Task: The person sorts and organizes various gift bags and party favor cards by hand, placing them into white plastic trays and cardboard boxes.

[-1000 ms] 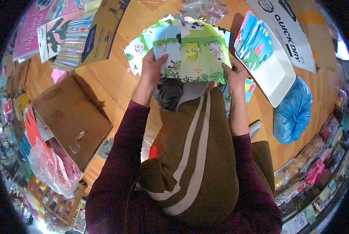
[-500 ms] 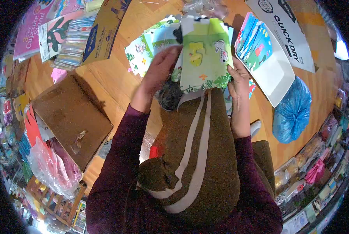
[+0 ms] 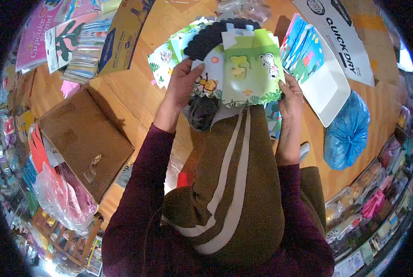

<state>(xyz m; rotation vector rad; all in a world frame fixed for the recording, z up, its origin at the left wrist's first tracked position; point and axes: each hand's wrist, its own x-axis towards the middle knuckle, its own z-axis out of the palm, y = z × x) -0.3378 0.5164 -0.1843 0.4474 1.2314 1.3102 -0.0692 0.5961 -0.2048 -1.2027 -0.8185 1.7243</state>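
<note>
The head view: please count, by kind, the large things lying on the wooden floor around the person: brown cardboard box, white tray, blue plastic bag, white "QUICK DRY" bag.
Brown cardboard box: 1
White tray: 1
Blue plastic bag: 1
White "QUICK DRY" bag: 1
Total: 4
</note>
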